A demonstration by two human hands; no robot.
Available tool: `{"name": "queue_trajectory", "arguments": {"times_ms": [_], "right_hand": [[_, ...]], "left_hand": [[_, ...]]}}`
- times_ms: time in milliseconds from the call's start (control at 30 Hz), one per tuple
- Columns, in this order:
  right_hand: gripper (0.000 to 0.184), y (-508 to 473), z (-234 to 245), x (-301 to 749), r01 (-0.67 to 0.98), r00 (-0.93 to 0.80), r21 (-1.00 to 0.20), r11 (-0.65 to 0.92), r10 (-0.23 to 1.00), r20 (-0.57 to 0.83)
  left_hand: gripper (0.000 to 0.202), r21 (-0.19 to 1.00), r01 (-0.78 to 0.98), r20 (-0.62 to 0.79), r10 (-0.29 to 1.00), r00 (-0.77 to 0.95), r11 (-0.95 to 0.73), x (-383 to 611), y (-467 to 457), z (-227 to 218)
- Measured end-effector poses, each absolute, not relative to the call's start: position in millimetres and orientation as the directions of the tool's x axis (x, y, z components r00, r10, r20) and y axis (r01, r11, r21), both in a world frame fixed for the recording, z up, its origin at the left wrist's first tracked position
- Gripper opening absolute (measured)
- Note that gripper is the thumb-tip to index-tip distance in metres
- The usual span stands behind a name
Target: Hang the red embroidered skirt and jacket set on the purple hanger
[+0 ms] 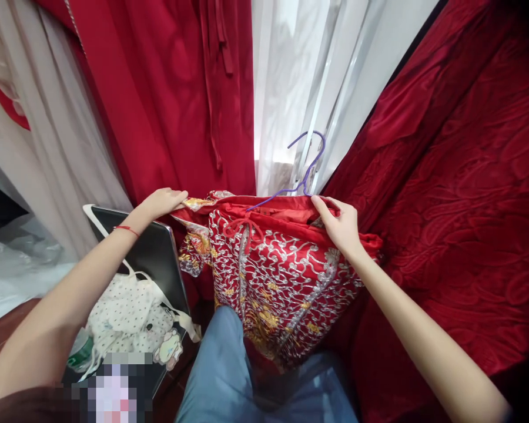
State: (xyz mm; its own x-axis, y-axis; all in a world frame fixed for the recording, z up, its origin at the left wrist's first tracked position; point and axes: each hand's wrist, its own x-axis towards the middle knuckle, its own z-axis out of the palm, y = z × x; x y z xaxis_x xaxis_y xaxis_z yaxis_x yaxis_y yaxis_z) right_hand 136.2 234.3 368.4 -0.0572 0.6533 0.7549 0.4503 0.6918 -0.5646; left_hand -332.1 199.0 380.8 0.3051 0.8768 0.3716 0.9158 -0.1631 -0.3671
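A red garment embroidered in silver and gold hangs in front of me over my knee in blue jeans. A purple wire hanger sticks up from its top edge. My left hand lies on the garment's upper left corner, fingers closed over the gold-patterned edge. My right hand grips the red top hem at the right, thumb on the front.
Red curtains and white sheer fabric hang behind. A red patterned cloth covers the right side. To the left, a dark chair holds a white spotted bag; clear plastic lies on the floor.
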Motion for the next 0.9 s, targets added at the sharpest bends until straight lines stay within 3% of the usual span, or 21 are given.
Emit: {"name": "queue_trajectory", "arguments": {"times_ms": [133,267,400,500,600,667,733,800,867,900], "right_hand": [[0.044,233.5,368.1,135.2,0.457,-0.041,-0.569,0.684,0.655,0.755],[0.045,232.9,368.2,137.2,0.462,-0.024,-0.578,0.673,0.661,0.750],[0.047,232.6,368.9,137.2,0.469,-0.024,-0.576,0.669,0.662,0.749],[0.047,230.6,369.8,135.2,0.470,-0.012,-0.576,0.669,0.657,0.753],[0.045,226.5,370.8,133.3,0.460,0.007,-0.573,0.678,0.643,0.766],[0.043,224.2,371.9,133.4,0.461,0.068,-0.566,0.683,0.609,0.790],[0.043,223.3,373.4,134.9,0.443,0.159,-0.574,0.688,0.570,0.806],[0.045,223.4,375.4,136.9,0.400,0.222,-0.597,0.695,0.559,0.799],[0.045,223.1,377.4,138.5,0.362,0.226,-0.620,0.696,0.580,0.783],[0.044,222.4,378.2,139.0,0.355,0.208,-0.625,0.695,0.594,0.777]], "left_hand": [[0.023,-0.384,0.911,0.567,0.741,0.359,-0.148,-345.1,196.6,387.6],[0.024,-0.387,0.883,0.510,0.735,0.446,-0.267,-332.2,197.3,385.3],[0.031,-0.273,0.940,0.594,0.733,0.331,-0.203,-317.3,190.2,373.8],[0.033,-0.087,0.976,0.688,0.697,0.204,-0.199,-297.3,181.1,368.8],[0.044,0.256,0.946,0.852,0.509,-0.123,-0.200,-268.7,172.4,375.6],[0.047,0.355,0.897,0.882,0.412,-0.229,-0.262,-247.7,168.3,381.0],[0.044,0.321,0.895,0.906,0.377,-0.195,-0.308,-226.6,166.0,377.5],[0.040,0.194,0.921,0.906,0.422,-0.036,-0.338,-204.5,164.6,358.9],[0.039,0.012,0.920,0.814,0.539,0.218,-0.391,-181.1,162.8,326.3],[0.039,-0.077,0.900,0.703,0.617,0.354,-0.429,-169.6,161.6,307.5]]}}
